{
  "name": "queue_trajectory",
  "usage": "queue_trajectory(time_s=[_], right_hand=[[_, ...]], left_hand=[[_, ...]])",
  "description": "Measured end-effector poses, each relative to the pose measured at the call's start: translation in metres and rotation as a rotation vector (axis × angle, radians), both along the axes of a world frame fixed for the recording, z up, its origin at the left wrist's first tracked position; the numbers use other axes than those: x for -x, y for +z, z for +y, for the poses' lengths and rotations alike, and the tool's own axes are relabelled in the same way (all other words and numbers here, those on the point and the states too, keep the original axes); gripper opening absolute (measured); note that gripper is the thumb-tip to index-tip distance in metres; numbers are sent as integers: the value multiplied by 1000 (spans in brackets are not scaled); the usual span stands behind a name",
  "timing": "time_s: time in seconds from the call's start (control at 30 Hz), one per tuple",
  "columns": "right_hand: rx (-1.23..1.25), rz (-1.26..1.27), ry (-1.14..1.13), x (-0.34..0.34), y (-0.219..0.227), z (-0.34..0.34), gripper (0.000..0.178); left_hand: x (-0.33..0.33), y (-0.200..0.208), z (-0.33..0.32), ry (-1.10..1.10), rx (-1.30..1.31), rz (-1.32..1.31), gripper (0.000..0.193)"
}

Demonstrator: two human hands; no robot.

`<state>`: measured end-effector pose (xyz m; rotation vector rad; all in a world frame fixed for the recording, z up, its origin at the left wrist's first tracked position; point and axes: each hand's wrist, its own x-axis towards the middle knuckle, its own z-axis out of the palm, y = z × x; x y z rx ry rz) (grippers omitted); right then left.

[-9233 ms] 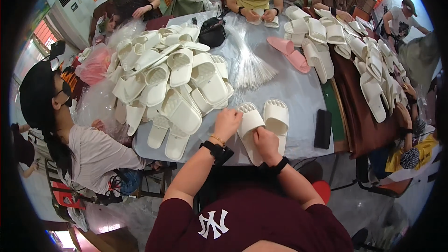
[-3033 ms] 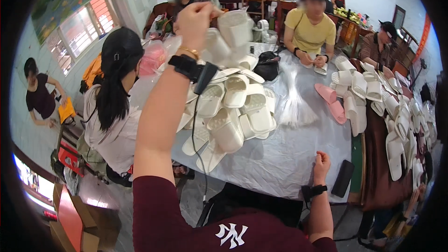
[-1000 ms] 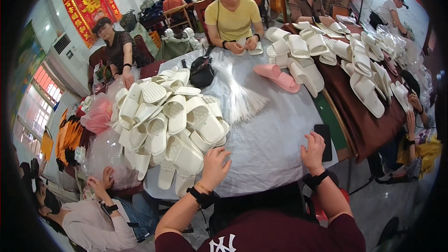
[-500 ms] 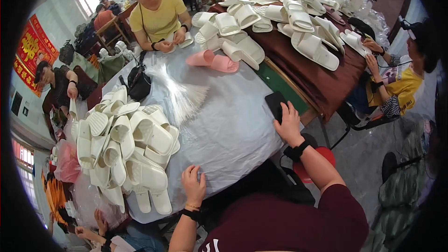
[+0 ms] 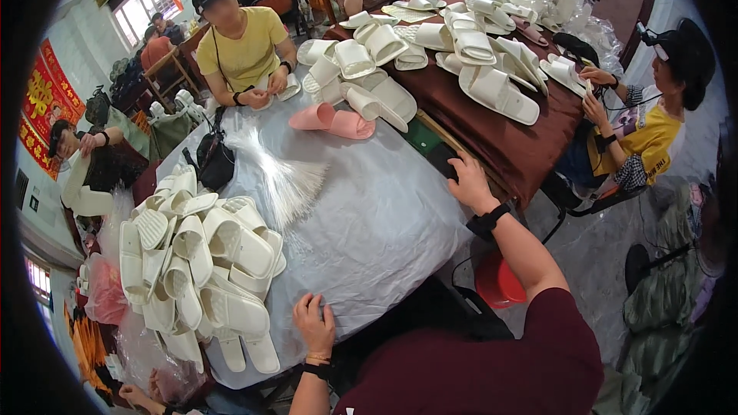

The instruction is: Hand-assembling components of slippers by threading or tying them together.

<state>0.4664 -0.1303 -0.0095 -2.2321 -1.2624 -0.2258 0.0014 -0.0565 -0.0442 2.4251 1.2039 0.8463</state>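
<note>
My left hand (image 5: 314, 326) rests at the near edge of the sheet-covered table (image 5: 377, 223), fingers loosely spread and holding nothing. To its left lies a big heap of white slippers (image 5: 223, 234). My right hand (image 5: 470, 186) is at the table's right side, fingers stretched out. Just beyond its fingertips is a dark phone (image 5: 440, 160), partly hidden by the hand; whether they touch I cannot tell. A fan of thin clear plastic strands (image 5: 288, 180) spreads over the middle of the table. A pair of pink slippers (image 5: 334, 121) lies on the far side.
A brown-covered table (image 5: 492, 134) with more white slippers (image 5: 503, 92) adjoins on the right. One person (image 5: 246, 50) sits across, another (image 5: 646, 115) at the right, both handling slippers. A black bag (image 5: 215, 160) lies at the far left. A red stool (image 5: 500, 280) stands below my right arm.
My right hand and the phone have shifted toward the brown-covered table, the phone now over the green strip. My left hand stays at the table edge. A person at the left has raised white slippers.
</note>
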Motion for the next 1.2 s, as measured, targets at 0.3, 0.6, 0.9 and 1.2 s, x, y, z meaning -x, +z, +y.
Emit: queue_trajectory(time_s=[0.3,0.6,0.9,1.2], right_hand=[[-501,7,-151,-85,66,27,22],[-541,837,-162,-166,48,40,36],[-511,885,-88,-172,44,32,32],[-499,801,-8,-173,34,24,32]], left_hand=[[3,5,-3,41,-20,25,26],[5,3,-4,67,-37,14,27],[3,-2,0,69,-29,-1,28],[3,2,-1,62,-26,15,28]])
